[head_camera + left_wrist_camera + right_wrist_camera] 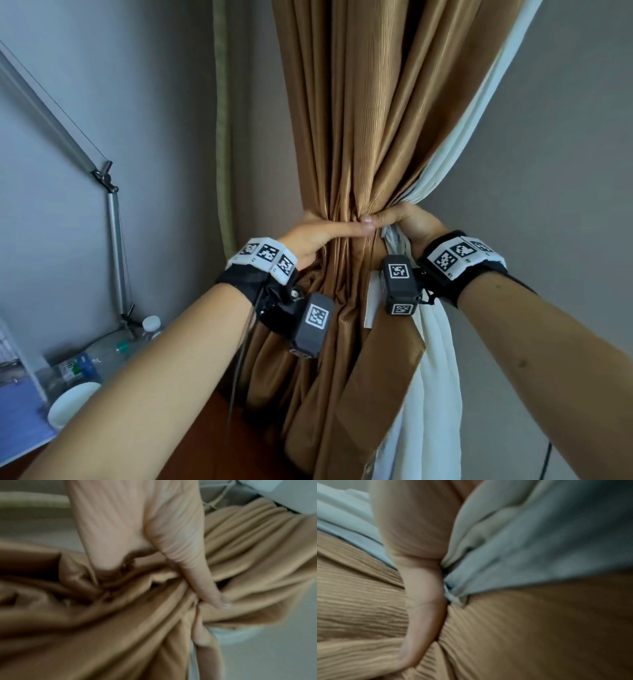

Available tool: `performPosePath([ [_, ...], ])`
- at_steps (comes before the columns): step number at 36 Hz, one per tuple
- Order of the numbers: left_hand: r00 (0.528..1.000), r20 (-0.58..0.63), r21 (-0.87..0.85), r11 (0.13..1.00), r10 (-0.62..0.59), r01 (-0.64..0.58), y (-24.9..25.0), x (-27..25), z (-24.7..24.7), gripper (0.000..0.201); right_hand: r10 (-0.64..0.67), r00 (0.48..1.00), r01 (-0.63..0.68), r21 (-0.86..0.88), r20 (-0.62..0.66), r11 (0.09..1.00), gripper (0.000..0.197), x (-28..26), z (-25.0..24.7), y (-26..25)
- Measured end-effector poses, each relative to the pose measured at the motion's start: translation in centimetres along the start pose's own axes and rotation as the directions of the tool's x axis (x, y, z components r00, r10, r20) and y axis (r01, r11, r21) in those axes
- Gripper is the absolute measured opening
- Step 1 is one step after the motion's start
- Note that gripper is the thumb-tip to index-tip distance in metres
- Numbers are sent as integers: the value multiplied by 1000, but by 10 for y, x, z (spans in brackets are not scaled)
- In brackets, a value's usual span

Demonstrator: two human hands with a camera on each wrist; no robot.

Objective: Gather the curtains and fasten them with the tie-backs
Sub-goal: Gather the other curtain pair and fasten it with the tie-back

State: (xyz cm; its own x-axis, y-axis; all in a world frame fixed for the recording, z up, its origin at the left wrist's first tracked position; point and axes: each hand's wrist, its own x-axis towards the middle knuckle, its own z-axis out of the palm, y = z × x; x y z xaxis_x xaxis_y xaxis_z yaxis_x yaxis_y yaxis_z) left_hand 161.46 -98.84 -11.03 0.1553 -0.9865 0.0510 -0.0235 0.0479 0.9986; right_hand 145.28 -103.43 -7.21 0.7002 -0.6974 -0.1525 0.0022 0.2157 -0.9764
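Observation:
A ribbed brown curtain (370,137) hangs in the middle, with a white sheer curtain (442,342) along its right side. Both are bunched into a narrow waist. My left hand (308,236) wraps that waist from the left, thumb across the front and fingers hidden behind. My right hand (407,219) grips it from the right, its thumb tip meeting the left one. A flat brown strip (376,370), perhaps the tie-back, hangs slanting below the right wrist. The wrist views are blurred: left hand (197,574) on brown folds (120,628), right hand (423,601) between brown (522,635) and white cloth (539,547).
A jointed lamp arm (113,240) stands at the left against the grey wall. Below it lie plastic bottles (102,356) and a white bowl (73,401) on a desk. A pale green fabric strip (224,137) hangs just left of the brown curtain. Dark wood (205,445) shows under my left forearm.

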Motion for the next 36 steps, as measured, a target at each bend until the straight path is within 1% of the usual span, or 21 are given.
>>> performPosePath([
  [2, 991, 118, -58, 996, -56, 63, 12, -10, -12, 92, 22, 1000, -22, 29, 9, 999, 29, 0, -2, -1],
  [4, 977, 204, -94, 992, -69, 90, 21, -15, -26, 68, 10, 1000, -11, 50, 16, 999, 29, 0, -5, -4],
  [5, 982, 174, -91, 991, -78, 95, 22, -11, -34, 74, 12, 1000, -13, 46, 24, 999, 27, 0, -6, -5],
  [7, 996, 8, -90, 992, -84, 84, 18, 6, -47, 118, 31, 999, -32, 30, 28, 999, 23, -1, -7, -9],
  [8, 994, -69, -101, 992, -80, 73, 20, 12, -51, 132, 27, 999, -28, 32, 21, 999, 27, -2, -8, -10],
  [9, 988, -137, -132, 990, -74, 56, 23, 15, -53, 133, 26, 999, -27, 37, 22, 999, 31, -3, -8, -11],
  [11, 978, -181, -200, 977, -107, 70, 32, 13, -51, 120, 22, 999, -23, 34, 24, 999, 26, -4, -9, -10],
  [13, 980, -141, -220, 970, -141, 108, 35, 16, -47, 108, 13, 999, -15, 42, 37, 999, 27, -3, -11, -10],
  [16, 980, -50, -182, 966, -193, 181, 21, 35, -45, 107, 34, 998, -36, 44, 46, 998, 29, -4, -15, -9],
  [17, 977, -27, -185, 962, -210, 201, 18, 40, -41, 99, 44, 998, -46, 39, 55, 998, 28, -4, -16, -10],
  [19, 982, -18, -240, 954, -187, 177, 22, 38, -27, 65, 51, 997, -52, 23, 55, 998, 28, -5, -18, -11],
  [20, 984, -43, -217, 963, -171, 158, 23, 36, -23, 61, 53, 997, -54, 19, 50, 998, 29, -4, -20, -12],
  [21, 993, -37, -183, 978, -114, 105, 21, 35, -22, 53, 57, 997, -58, 18, 44, 998, 28, -3, -23, -12],
  [22, 997, 13, -212, 974, -78, 79, 20, 36, -19, 54, 61, 997, -62, 21, 38, 998, 27, -2, -24, -12],
  [23, 993, 72, -256, 960, -99, 114, 19, 41, -17, 72, 64, 997, -65, 26, 35, 998, 27, 1, -27, -13],
  [24, 988, 101, -321, 936, -117, 144, 18, 50, -14, 77, 68, 997, -69, 29, 34, 997, 28, 2, -29, -13],
  [25, 983, 136, -369, 915, -121, 163, 16, 55, -13, 73, 73, 997, -74, 28, 41, 997, 31, 3, -32, -13],
  [28, 992, 116, -487, 867, -55, 105, 18, 53, -17, 52, 64, 994, -67, 26, 83, 997, 49, 9, -37, -13],
  [30, 994, 98, -419, 905, -42, 80, 15, 54, -22, 51, 60, 995, -62, 33, 74, 997, 52, 15, -40, -13],
  [33, 998, -11, -257, 965, -56, 52, 7, 60, -33, 36, 42, 998, -44, 45, 41, 998, 34, 21, -39, -13],
  [36, 991, -131, -165, 986, 10, -31, 7, 57, -37, 42, 45, 999, -44, 63, 0, 997, 30, 24, -35, -12],
])
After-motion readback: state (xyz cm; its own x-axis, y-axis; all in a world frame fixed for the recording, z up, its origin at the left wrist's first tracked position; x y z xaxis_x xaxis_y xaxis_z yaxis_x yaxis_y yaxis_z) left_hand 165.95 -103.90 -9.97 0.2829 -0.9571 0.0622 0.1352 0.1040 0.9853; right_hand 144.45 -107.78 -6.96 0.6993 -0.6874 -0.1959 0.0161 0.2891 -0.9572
